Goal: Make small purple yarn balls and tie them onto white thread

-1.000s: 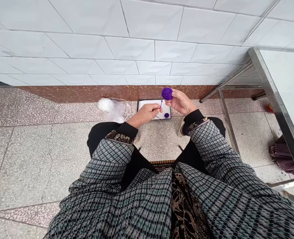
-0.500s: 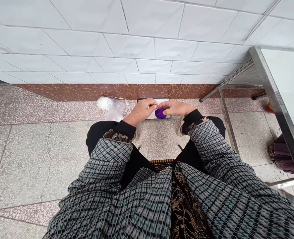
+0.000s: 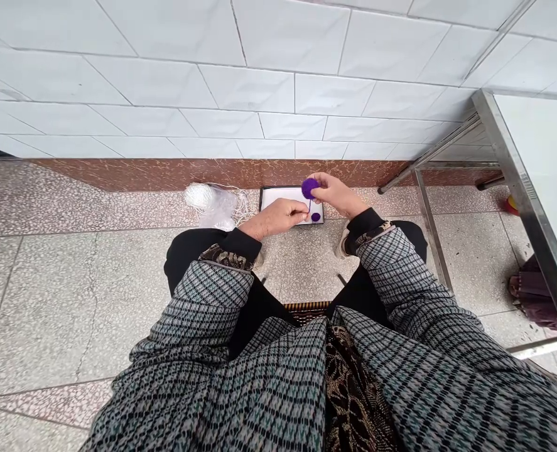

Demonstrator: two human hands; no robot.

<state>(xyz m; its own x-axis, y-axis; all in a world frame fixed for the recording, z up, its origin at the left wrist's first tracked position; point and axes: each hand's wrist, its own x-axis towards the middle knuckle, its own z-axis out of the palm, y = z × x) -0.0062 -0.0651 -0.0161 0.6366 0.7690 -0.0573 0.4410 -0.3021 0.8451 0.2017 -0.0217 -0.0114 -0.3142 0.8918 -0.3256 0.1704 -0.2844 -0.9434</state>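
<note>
My right hand (image 3: 331, 190) is closed on a round purple yarn ball (image 3: 309, 188), raised over the right part of a white tray with a dark rim (image 3: 285, 188). A short purple strand (image 3: 310, 205) runs down from the ball to my left hand (image 3: 285, 215). The left fingertips pinch that strand near the tray's front edge. On the tray's front right corner lies a small, dark purple round piece (image 3: 316, 217), just right of the left fingertips. Whether it is yarn or something else is too small to tell.
Left of the tray, a ball of white yarn (image 3: 200, 196) rests by clear plastic wrapping (image 3: 222, 210) and loose white strands. A tiled wall (image 3: 278, 94) rises behind. To the right stands a metal-framed table (image 3: 523, 163). A dark purple cloth (image 3: 535, 292) is under it.
My right hand has lifted the purple ball up and away from my left hand, stretching a strand between them. The left hand has moved slightly down and right. The small purple piece is now visible.
</note>
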